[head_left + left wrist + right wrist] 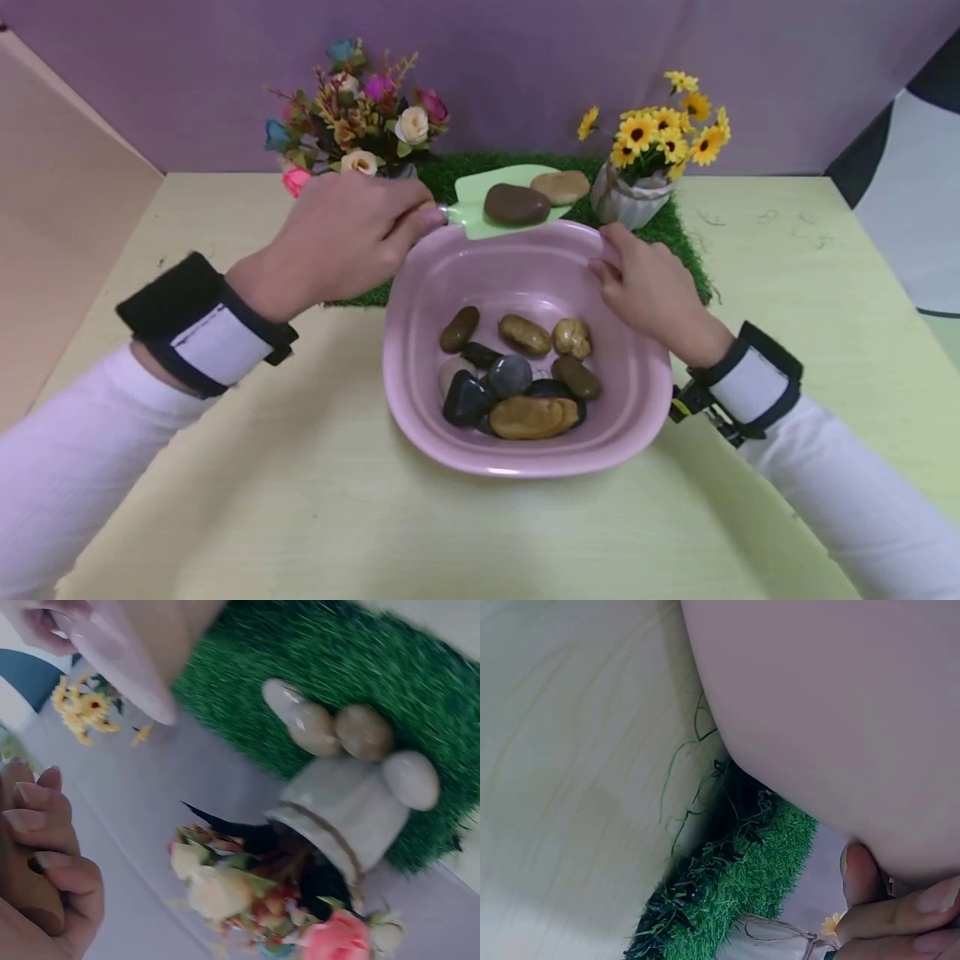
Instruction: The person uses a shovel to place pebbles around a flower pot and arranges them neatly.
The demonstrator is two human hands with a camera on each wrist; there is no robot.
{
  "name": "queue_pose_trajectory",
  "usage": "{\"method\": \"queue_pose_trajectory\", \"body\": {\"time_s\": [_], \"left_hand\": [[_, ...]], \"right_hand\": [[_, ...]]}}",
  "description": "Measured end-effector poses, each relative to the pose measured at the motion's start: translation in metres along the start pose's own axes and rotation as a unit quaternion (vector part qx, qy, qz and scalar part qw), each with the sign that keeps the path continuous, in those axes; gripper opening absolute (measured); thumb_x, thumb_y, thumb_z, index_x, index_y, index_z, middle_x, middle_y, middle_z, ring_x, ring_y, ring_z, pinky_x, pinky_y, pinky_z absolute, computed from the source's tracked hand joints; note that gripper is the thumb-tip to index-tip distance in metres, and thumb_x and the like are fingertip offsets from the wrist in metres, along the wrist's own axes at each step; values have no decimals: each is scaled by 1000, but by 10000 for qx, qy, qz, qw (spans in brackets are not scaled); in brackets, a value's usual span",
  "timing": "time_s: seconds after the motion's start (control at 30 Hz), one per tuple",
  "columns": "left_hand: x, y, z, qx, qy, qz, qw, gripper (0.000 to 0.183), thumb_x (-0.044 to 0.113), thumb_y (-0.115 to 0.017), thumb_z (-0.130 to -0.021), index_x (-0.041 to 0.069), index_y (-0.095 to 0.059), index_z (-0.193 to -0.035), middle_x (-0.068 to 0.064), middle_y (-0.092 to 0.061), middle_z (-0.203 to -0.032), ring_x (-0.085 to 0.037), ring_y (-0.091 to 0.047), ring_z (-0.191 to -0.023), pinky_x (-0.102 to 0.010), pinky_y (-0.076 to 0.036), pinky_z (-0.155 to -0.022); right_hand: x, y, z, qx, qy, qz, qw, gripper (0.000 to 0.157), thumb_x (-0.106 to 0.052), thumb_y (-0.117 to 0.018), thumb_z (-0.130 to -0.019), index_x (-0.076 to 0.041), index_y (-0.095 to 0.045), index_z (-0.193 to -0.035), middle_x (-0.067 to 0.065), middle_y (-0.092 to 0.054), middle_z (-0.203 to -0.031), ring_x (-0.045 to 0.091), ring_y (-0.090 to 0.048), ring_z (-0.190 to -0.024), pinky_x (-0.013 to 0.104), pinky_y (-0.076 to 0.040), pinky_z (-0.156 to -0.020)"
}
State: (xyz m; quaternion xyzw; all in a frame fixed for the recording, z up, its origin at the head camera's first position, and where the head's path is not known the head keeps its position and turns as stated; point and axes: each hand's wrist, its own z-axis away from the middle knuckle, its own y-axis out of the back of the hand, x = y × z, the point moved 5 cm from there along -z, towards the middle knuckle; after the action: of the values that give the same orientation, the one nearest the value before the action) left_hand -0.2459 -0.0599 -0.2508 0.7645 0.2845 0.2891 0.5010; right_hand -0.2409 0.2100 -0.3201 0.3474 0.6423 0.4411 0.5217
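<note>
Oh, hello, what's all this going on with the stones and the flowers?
A person is working with both bare hands. The left hand holds a pale green scoop bearing a dark brown stone and a tan one, seen just beyond the basin's far rim. The right hand grips the rim of that pink basin, which already holds several stones. Behind are yellow flowers and a mixed bunch, both potted.

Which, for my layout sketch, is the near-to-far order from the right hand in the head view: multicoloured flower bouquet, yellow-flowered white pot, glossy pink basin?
1. Glossy pink basin: left, rim pinched by right hand.
2. Yellow-flowered white pot: behind the hand.
3. Multicoloured flower bouquet: far left.
</note>
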Motion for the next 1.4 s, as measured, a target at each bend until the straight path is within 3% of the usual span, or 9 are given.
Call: {"method": "queue_pose_trajectory", "body": {"time_s": [0.27, 0.43, 0.7, 0.97, 1.13, 1.4], "left_hand": [[-24, -8, 4, 67, 242, -111, 9996, 33, 28, -46, -104, 6, -62, -85, -6, -53, -60, -22, -51, -51, -32, -35, -49], [-37, -15, 8, 130, 414, -175, 9989, 34, 28, -45, -105, 5, -61, -86, -8, -54, -60, -23, -54, -52, -34, -37, -47], [-53, -26, 14, 158, 580, -457, 9971, 34, 27, -43, -105, 5, -55, -83, -6, -42, -56, -25, -50, -51, -38, -39, -48], [-62, -36, 22, -60, 762, -716, 9945, 37, 28, -41, -106, 6, -50, -77, -4, -37, -54, -25, -47, -47, -40, -40, -44], [-69, -38, 28, -271, 871, -860, 9921, 33, 28, -40, -106, 5, -54, -87, -3, -37, -54, -27, -50, -47, -45, -43, -45], [-78, -42, 44, -631, 983, -963, 9885, 38, 28, -42, -105, 3, -58, -81, -5, -43, -58, -25, -47, -48, -43, -43, -45]], "right_hand": [[-1, -1, -1, 15, 61, -15, 10000, 40, -19, -52, -100, 1, -47, -134, 23, -64, -86, 28, -62, -60, 35, -47, -46], [-1, 0, 0, 14, 57, 0, 10000, 41, -18, -52, -100, 2, -47, -135, 23, -63, -85, 28, -61, -59, 34, -46, -45], [0, -1, -1, 43, 89, -8, 10000, 40, -19, -52, -100, 1, -47, -135, 24, -64, -86, 28, -61, -59, 34, -46, -46], [0, 0, 0, 94, 141, 20, 9999, 41, -18, -52, -100, 2, -47, -135, 24, -64, -86, 28, -61, -58, 34, -46, -46], [-1, 0, 0, 105, 159, 2, 9998, 41, -18, -51, -100, 3, -47, -135, 24, -63, -84, 26, -60, -56, 32, -44, -44], [-1, 0, 0, 66, 130, 8, 9999, 40, -18, -51, -100, 2, -47, -135, 22, -62, -81, 25, -59, -55, 32, -44, -44]]}}
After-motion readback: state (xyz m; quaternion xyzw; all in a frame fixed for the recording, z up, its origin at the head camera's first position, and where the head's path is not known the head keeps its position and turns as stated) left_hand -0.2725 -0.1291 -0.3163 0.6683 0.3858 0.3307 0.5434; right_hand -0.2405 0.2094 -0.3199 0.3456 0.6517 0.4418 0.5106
